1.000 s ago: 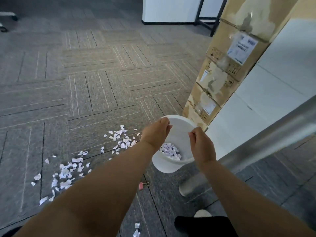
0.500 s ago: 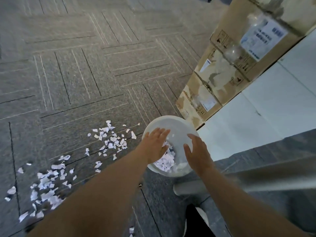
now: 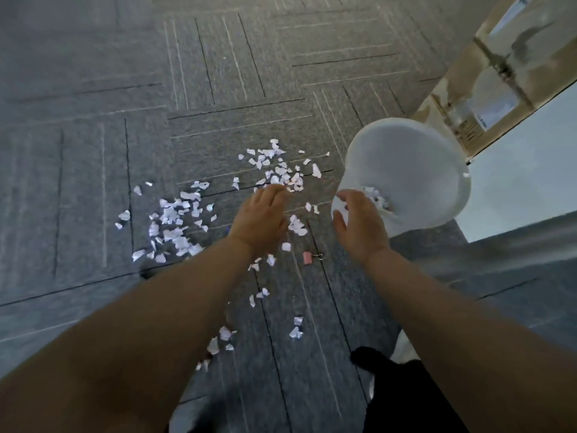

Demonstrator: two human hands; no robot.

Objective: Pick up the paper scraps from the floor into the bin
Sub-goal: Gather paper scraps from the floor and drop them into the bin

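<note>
While left hand (image 3: 259, 220) is hovering over torn white paper scraps (image 3: 175, 220), right hand (image 3: 359, 228) is hovering by round white plastic bin (image 3: 406, 170); all fingers (image 3: 274, 192) open.

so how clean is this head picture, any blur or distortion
Head view: soft with motion blur throughout, worst on the brown cardboard boxes top right; torn white paper scraps smeared; dim, flat light; wide-angle distortion leans the white round plastic bin outward.

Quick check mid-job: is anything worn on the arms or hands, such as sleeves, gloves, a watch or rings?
Nothing is worn in view. The left arm and right arm are bare as far up as the picture shows, with no sleeve edge visible. The left hand and right hand have no gloves, and no watch, band or ring shows, though the picture is slightly blurred.
</note>
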